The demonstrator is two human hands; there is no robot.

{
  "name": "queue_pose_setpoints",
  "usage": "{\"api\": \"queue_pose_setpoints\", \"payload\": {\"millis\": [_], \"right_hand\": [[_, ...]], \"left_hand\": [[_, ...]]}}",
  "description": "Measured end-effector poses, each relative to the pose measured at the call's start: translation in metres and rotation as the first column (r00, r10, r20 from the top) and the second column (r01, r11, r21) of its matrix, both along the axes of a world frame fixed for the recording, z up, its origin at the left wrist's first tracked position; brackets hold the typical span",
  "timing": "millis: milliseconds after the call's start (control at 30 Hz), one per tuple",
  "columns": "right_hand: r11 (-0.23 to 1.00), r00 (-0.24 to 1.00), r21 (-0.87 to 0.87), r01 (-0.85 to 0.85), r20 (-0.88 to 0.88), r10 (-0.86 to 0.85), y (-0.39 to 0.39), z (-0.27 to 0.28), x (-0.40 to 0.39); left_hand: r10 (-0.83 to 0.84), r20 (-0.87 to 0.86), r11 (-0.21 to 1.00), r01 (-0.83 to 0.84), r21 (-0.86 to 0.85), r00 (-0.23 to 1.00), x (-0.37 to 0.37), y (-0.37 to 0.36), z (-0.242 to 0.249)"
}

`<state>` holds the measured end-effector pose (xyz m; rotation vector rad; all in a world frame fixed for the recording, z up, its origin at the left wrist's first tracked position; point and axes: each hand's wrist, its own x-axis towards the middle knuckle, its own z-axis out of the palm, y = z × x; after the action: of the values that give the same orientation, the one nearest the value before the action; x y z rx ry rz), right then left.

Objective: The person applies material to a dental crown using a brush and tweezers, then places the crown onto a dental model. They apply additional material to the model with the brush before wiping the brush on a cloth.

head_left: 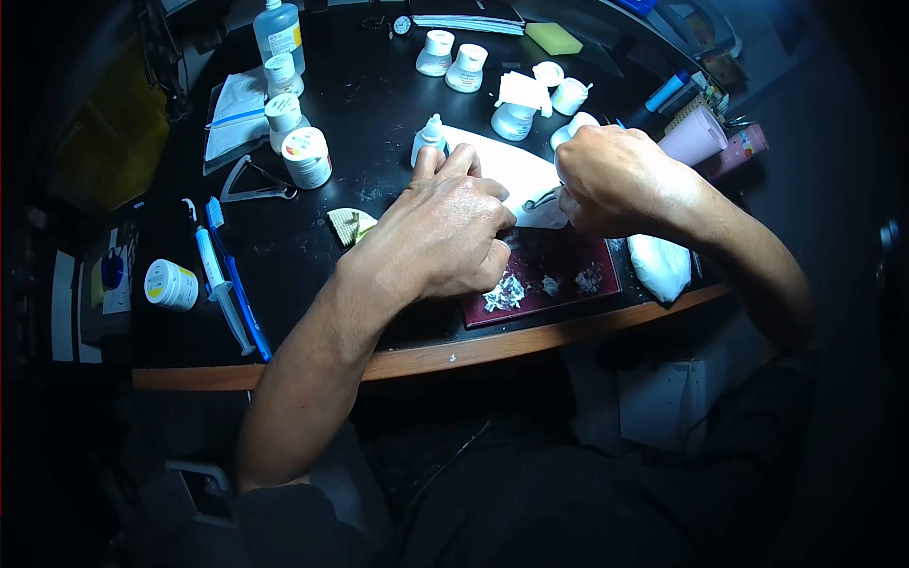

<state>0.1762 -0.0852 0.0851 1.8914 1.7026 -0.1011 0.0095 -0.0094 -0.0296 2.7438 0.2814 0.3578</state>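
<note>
My left hand (pixel 440 232) is held palm down above the near edge of a white sheet (pixel 502 166), with its fingers bent. Whatever lies under the fingertips is hidden. Just beyond its knuckles stands a small dropper bottle (pixel 432 134). My right hand (pixel 615 180) is closed in a fist at the sheet's right end. A shiny metal tool (pixel 542 200) pokes out from its fingers; its kind is hard to make out. Below both hands lies a dark red slab (pixel 559 301) bearing several crumbly white heaps (pixel 505 293).
White-lidded jars (pixel 308 158) stand at the left and back. A toothbrush (pixel 237 275), a syringe (pixel 227 308) and a metal caliper (pixel 254 180) lie at left. A white wad (pixel 660 267) sits by my right wrist, near a pink cup (pixel 696 135). Wooden trim (pixel 454 358) marks the front edge.
</note>
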Motion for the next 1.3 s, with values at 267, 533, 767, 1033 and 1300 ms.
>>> {"api": "queue_pose_setpoints", "payload": {"millis": [267, 533, 767, 1033, 1300], "right_hand": [[1.0, 1.0, -0.009, 0.009, 0.006, -0.008, 0.001, 0.0, 0.004], [0.989, 0.992, 0.147, -0.001, -0.126, 0.019, -0.026, 0.022, 0.014], [0.866, 0.933, 0.498, 0.03, -0.324, 0.154, -0.12, 0.011, 0.06], [0.454, 0.763, 0.626, 0.634, -0.604, -0.23, -0.188, -0.079, 0.04], [0.403, 0.814, 0.708, 0.58, -0.519, -0.26, -0.182, -0.105, 0.032]], "left_hand": [[0.004, -0.008, 1.0, -0.003, 0.024, 1.0, 0.0, 0.001, -0.001], [-0.024, 0.091, 0.998, 0.02, 0.052, 0.996, -0.003, 0.003, -0.001], [-0.009, 0.313, 0.998, -0.012, 0.063, 0.95, -0.003, 0.008, 0.003], [0.046, 0.393, 0.992, -0.088, 0.09, 0.918, -0.007, 0.014, 0.009], [0.062, 0.362, 0.99, -0.102, 0.095, 0.93, -0.003, 0.018, 0.005]]}}
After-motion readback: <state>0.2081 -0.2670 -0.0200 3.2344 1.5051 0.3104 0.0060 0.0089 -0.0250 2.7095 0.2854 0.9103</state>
